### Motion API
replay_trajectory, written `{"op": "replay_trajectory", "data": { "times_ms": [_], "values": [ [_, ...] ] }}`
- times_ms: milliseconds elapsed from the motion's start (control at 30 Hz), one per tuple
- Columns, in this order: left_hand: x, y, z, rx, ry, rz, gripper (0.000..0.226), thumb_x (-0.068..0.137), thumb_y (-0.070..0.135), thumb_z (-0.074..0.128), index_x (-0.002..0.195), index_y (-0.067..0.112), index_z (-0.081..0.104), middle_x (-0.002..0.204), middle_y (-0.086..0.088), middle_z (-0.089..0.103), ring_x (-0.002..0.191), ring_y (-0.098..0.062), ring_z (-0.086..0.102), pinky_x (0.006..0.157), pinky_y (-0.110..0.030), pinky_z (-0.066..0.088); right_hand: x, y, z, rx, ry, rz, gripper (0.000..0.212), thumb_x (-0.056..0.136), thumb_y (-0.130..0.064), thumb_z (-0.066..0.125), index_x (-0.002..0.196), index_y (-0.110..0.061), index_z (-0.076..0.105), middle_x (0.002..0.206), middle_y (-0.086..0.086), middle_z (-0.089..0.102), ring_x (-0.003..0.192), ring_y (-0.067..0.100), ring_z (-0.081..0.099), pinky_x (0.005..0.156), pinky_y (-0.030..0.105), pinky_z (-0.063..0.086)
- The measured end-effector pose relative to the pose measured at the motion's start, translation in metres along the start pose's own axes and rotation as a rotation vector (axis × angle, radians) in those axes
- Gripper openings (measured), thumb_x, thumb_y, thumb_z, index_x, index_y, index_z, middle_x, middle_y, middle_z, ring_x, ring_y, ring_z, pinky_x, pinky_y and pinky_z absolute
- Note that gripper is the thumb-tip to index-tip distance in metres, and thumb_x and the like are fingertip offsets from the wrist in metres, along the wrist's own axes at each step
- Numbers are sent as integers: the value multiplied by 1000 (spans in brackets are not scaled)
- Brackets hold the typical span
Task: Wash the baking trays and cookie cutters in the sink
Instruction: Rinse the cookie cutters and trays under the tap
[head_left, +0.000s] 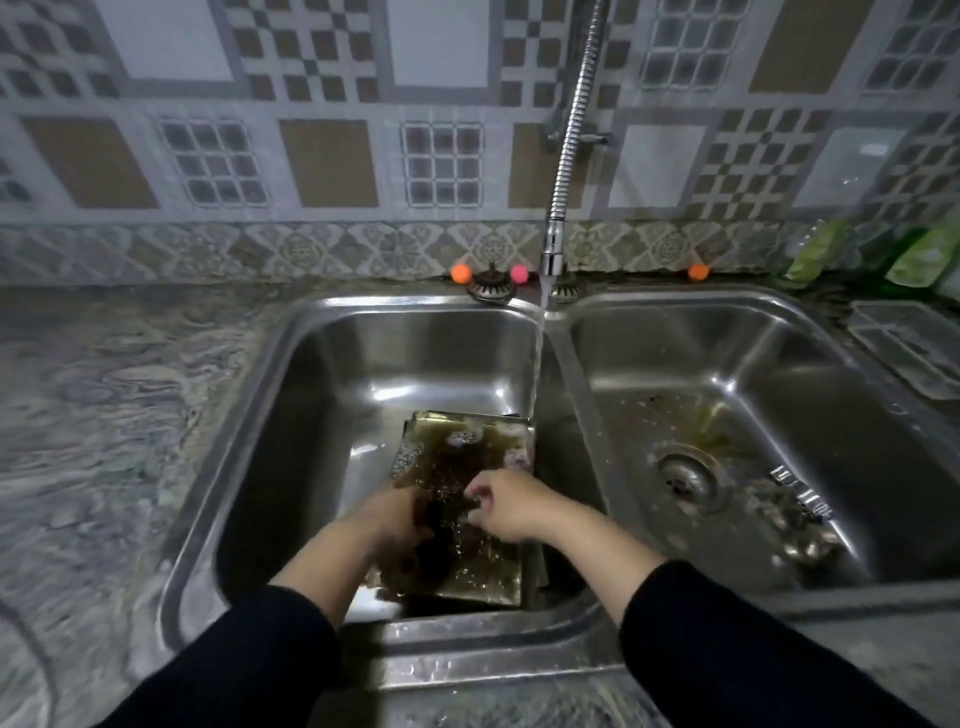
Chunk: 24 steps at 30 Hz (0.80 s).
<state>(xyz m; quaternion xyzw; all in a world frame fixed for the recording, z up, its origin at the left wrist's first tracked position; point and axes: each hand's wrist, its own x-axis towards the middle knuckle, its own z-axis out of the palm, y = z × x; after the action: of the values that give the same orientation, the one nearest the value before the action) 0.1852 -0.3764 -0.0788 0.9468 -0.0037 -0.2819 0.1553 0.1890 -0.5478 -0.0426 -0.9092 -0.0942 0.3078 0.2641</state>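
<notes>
**K:** Two basins in one steel sink (291, 364). Going left to right: marbled worktop (93, 415) is bare on the left, then the left basin, the divider, the right basin.

**R:** Where's the tray?

**K:** Baking tray (457, 467) sits in the left basin, pushed to the right side near the divider. It holds dark brown water with foam along the far edge. Long axis runs roughly near-to-far, far end tipped slightly left. A second dark edge shows along its right side, could be another tray under it, can't confirm.

**R:** Hands?

**K:** Left hand (395, 519) is down on the tray's left edge, fingers curled, partly in the murky water; can't tell if it's gripping. Right hand (506, 506) is over the tray's middle, fingers loosely bent, thumb and fingers pinched near something dark. Blurred, can't tell what or whether it's held.

**R:** Obstructions?

**K:** Tap (563, 171) on a flexible hose hangs over the divider, water stream (537, 358) running down to the tray's far right corner. Right basin has a drain strainer (685, 475) and metal cookie cutters (802, 499) lying beside it. Green packets (919, 254) at far right on the worktop.
</notes>
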Motion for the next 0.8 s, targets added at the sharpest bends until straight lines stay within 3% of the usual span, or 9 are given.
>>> {"op": "replay_trajectory", "data": {
  "times_ms": [133,233,300,400,467,600,667,733,800],
  "values": [
    [3,-17,4,64,-44,-18,67,70,38,81,129,26,51,127,0,54,108,-20,59,87,-30,53,43,-14,48,248,-144,190,33,96,-3,44,125,-15,55,101,8,55,64,15,59,52,21,52],
    [10,-18,4,93,-72,9,59,66,37,83,118,24,59,110,-1,64,93,-19,65,78,-31,57,57,-18,64,346,-145,233,35,96,3,37,124,-13,52,80,6,53,42,10,59,44,21,51],
    [12,-18,4,89,-114,16,46,68,36,82,107,20,66,97,-3,69,84,-18,68,74,-32,59,58,-21,68,407,-159,264,28,97,3,35,112,-15,51,75,8,54,35,7,58,42,20,52],
    [12,-18,3,49,-72,28,26,75,37,75,90,17,71,83,-3,69,76,-19,69,67,-30,58,55,-21,67,559,-158,325,25,97,0,34,88,-15,52,78,8,56,48,11,61,60,28,58],
    [12,-15,1,-21,16,39,21,80,37,68,85,16,71,81,-4,67,73,-18,66,64,-27,54,51,-23,61,703,-124,337,24,98,-4,36,87,-15,54,79,7,58,58,13,60,65,28,58],
    [19,1,-6,-276,260,110,26,83,31,68,105,19,69,99,-2,71,84,-12,63,71,-21,47,41,-21,32,1098,-10,326,17,98,-8,43,104,-8,58,81,8,63,68,20,62,54,27,57],
    [25,17,-9,-488,328,188,35,84,26,71,117,16,65,108,1,70,89,-7,61,80,-18,47,37,-11,12,1176,45,320,20,99,-13,46,114,-10,58,90,8,65,76,23,65,65,36,57],
    [27,35,-8,-678,371,280,38,82,22,74,119,17,64,110,3,70,95,-8,64,89,-21,51,32,4,-7,1217,72,345,20,98,-21,48,112,-11,58,92,9,64,85,27,63,79,46,53],
    [26,53,-7,-789,431,342,39,81,19,76,118,18,65,105,5,70,94,-9,66,86,-15,51,23,17,-22,1296,52,350,24,97,-28,51,106,-8,60,99,14,63,92,34,61,87,53,50]
  ]
}}
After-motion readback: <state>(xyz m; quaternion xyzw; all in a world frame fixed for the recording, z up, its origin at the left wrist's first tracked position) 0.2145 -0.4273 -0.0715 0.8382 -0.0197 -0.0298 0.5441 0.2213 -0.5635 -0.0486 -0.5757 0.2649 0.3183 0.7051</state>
